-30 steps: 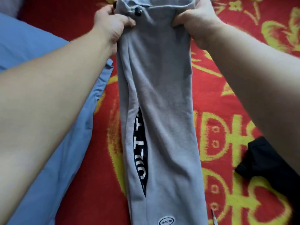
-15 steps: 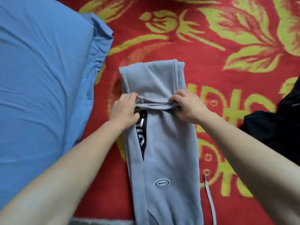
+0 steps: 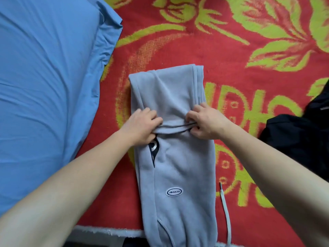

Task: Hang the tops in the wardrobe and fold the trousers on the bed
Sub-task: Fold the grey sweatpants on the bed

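Observation:
Grey sweat trousers (image 3: 179, 166) lie lengthwise on the bed's red and yellow blanket (image 3: 222, 50). Their far end is folded back toward me, so a doubled flap (image 3: 165, 93) lies on top. My left hand (image 3: 140, 127) grips the flap's hem at its left corner. My right hand (image 3: 206, 122) grips the same hem at its right corner, fingers curled round the edge. A dark printed panel (image 3: 153, 150) shows in the side seam just below my left hand. A white oval label (image 3: 174, 192) sits lower on the leg.
A blue pillow (image 3: 44, 86) fills the left side. A black garment (image 3: 299, 138) lies at the right edge. A white drawstring (image 3: 225, 207) trails on the blanket right of the trousers. The bed's near edge (image 3: 106, 232) runs along the bottom.
Both hands have brought the hem from the far end toward me, folding the trousers over themselves; in the last half second the hem moved only slightly nearer.

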{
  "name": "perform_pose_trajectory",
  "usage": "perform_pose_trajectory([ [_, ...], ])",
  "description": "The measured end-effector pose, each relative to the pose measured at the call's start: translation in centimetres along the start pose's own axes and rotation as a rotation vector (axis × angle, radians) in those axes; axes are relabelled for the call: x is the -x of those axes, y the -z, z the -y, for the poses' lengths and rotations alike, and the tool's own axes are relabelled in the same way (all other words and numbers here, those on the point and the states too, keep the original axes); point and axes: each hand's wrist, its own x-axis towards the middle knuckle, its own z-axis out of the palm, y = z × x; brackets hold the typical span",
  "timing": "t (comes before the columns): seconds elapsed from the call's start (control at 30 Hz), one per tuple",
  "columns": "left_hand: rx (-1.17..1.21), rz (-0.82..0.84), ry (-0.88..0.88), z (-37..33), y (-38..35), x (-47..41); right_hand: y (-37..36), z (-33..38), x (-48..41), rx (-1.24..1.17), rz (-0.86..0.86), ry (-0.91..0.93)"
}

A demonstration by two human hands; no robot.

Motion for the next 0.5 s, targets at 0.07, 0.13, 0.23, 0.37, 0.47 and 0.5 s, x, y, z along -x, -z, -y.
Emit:
perform_pose_trajectory([
  [0.07, 0.086, 0.041, 0.006, 0.3, -0.5, 0.4, 0.2, 0.0, -0.3, -0.201, 0.014, -0.080],
  [0.13, 0.234, -0.075, 0.086, 0.5, -0.3, 0.1, 0.6, -0.1, -1.2, -0.415, -0.132, -0.246],
  [0.23, 0.309, -0.362, 0.327, 0.7, 0.7, -1.8, 1.2, -0.8, -3.9, -0.526, -0.441, -0.524],
  [0.37, 0.226, -0.490, 0.792, 1.9, 1.6, -5.7, 3.1, -1.7, -8.6, -0.675, -0.520, -0.804],
  [0.47, 0.334, -0.369, 0.906, 3.1, 1.4, -7.9, 3.9, -2.6, -11.4, -0.613, -0.487, -0.875],
  [0.5, 0.281, -0.306, 0.839, 3.3, 1.0, -8.3, 4.0, -3.0, -11.9, -0.504, -0.499, -0.840],
])
